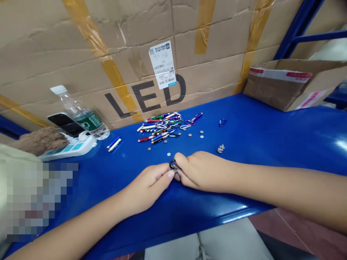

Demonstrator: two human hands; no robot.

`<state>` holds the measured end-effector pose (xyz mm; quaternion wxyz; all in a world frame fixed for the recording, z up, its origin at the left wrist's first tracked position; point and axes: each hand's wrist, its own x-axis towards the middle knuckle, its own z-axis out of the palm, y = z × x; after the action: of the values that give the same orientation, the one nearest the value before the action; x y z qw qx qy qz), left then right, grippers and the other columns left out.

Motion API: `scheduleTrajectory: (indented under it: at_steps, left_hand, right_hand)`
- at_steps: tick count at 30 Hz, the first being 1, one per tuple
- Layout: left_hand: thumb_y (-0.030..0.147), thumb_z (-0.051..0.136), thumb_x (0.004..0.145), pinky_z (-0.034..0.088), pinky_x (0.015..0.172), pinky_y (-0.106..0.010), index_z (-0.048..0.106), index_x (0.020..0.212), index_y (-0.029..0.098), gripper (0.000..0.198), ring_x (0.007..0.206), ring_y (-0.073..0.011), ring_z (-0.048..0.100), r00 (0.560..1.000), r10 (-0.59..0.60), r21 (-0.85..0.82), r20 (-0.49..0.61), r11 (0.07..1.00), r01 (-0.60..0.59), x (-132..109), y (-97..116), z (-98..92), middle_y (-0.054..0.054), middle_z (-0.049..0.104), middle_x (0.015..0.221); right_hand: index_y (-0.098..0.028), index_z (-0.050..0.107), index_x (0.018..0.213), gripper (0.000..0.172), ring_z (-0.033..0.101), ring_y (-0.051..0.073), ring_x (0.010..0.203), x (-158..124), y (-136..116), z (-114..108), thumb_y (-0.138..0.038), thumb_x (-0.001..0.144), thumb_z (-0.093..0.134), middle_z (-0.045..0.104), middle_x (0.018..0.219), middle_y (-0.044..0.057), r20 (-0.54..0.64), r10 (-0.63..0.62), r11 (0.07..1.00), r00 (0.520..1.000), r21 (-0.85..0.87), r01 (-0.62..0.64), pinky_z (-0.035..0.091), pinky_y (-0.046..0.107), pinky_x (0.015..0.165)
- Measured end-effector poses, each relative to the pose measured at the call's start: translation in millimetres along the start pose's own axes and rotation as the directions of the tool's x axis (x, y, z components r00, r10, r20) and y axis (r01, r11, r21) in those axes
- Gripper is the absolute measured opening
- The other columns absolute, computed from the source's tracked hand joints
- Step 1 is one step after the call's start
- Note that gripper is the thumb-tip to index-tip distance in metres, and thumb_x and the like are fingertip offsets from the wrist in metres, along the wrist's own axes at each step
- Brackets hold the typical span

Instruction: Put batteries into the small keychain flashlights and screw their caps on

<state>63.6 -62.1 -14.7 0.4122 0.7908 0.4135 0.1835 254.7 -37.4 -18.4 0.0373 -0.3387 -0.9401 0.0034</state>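
Note:
My left hand (146,186) and my right hand (200,169) meet over the front of the blue table, both closed in a pinch. Between their fingertips is a small black carabiner (172,163) with a silvery metal piece by it; the fingers cover most of both. Beyond the hands lies a pile of small penlights (159,126) in red, blue, green, purple and silver, some with carabiners attached. Several button cells (168,154) are scattered between the pile and my hands. A little stack of silvery round pieces (221,148) sits farther right.
A blue carabiner (222,122) lies alone at the right. Two penlights (114,144) rest left of the pile. Farther left stand a water bottle (92,121), a phone (66,123) and a power strip (78,146). A large carton (217,68) backs the table (257,133); an open box (273,86) stands right.

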Motion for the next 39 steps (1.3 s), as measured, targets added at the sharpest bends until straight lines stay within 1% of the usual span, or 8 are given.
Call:
scheduleTrajectory:
  at_steps: [6,14,19,24,29,31,36,39]
  left_hand:
    - [0.042,0.036,0.097,0.029,0.053,-0.023,0.057,0.088,0.017,0.034,0.055,-0.0102,0.032,0.998,-0.053,-0.061,-0.028,0.997,0.051,-1.3,-4.9,1.9,0.005,0.038,0.061]
    - [0.047,0.035,0.096,0.027,0.048,-0.022,0.055,0.085,0.016,0.039,0.052,-0.0093,0.03,0.989,-0.129,-0.151,-0.075,0.982,0.116,-1.0,-8.2,1.3,0.005,0.037,0.06]
    - [0.045,0.038,0.095,0.032,0.051,-0.022,0.058,0.097,0.017,0.034,0.056,-0.0108,0.038,0.983,-0.106,0.063,-0.147,0.991,0.116,1.8,0.8,-3.6,0.003,0.043,0.064]
    - [0.044,0.039,0.096,0.039,0.055,-0.024,0.051,0.117,0.019,0.035,0.056,-0.0119,0.046,0.966,-0.089,0.105,-0.242,0.987,0.118,11.9,-5.5,-20.2,0.005,0.047,0.063]
    - [0.043,0.039,0.094,0.046,0.063,-0.027,0.052,0.111,0.018,0.033,0.065,-0.0135,0.055,0.939,-0.036,0.183,-0.343,0.978,0.104,51.5,-17.7,-55.9,0.0,0.058,0.076]
    - [0.043,0.039,0.094,0.047,0.064,-0.029,0.051,0.116,0.018,0.036,0.071,-0.0159,0.059,0.926,-0.014,0.248,-0.377,0.962,0.115,70.5,-21.5,-69.3,-0.003,0.063,0.086]
    - [0.037,0.042,0.091,0.046,0.089,-0.038,0.057,0.117,0.017,0.036,0.103,-0.0248,0.06,0.911,0.117,0.616,-0.395,0.77,0.168,101.8,-32.9,-88.1,-0.009,0.066,0.113]
    - [0.033,0.04,0.091,0.043,0.097,-0.041,0.057,0.119,0.015,0.037,0.113,-0.027,0.057,0.922,0.169,0.72,-0.348,0.678,0.147,106.3,-40.9,-92.5,-0.012,0.063,0.122]
  right_hand:
    - [-0.012,0.047,0.1,0.025,0.059,0.02,0.053,-0.5,2.4,1.6,-0.033,0.095,0.034,0.065,0.064,0.007,-0.037,-0.011,0.999,0.999,-0.035,0.01,0.016,0.029,0.048]
    - [-0.012,0.048,0.099,0.018,0.056,0.018,0.049,-1.5,6.1,4.5,-0.024,0.089,0.039,0.065,0.061,0.007,-0.066,-0.029,0.994,0.997,-0.109,0.022,0.017,0.028,0.049]
    - [-0.012,0.052,0.101,0.021,0.055,0.017,0.05,-5.2,12.5,-7.1,-0.027,0.091,0.041,0.063,0.061,0.006,-0.048,-0.013,0.995,0.999,-0.098,0.008,0.02,0.026,0.05]
    - [-0.016,0.055,0.101,0.027,0.054,0.015,0.055,-4.2,37.7,-20.3,-0.034,0.097,0.037,0.065,0.069,0.005,-0.083,0.069,0.998,0.994,0.018,-0.068,0.024,0.026,0.053]
    - [-0.016,0.06,0.097,0.031,0.055,0.015,0.064,-3.2,80.6,-29.3,-0.037,0.096,0.037,0.066,0.079,0.007,-0.15,0.211,0.977,0.966,0.076,-0.201,0.027,0.026,0.056]
    - [-0.016,0.061,0.097,0.031,0.055,0.016,0.067,-5.0,96.8,-31.0,-0.037,0.095,0.038,0.067,0.083,0.008,-0.153,0.255,0.965,0.955,0.095,-0.243,0.029,0.027,0.057]
    - [-0.015,0.063,0.1,0.031,0.057,0.017,0.074,-6.4,121.4,-26.3,-0.035,0.095,0.04,0.067,0.09,0.009,-0.177,0.282,0.955,0.943,0.147,-0.258,0.033,0.027,0.06]
    - [-0.013,0.064,0.102,0.028,0.059,0.019,0.086,-1.5,126.7,-17.6,-0.029,0.094,0.042,0.067,0.099,0.011,-0.219,0.196,0.978,0.956,0.117,-0.174,0.04,0.029,0.071]
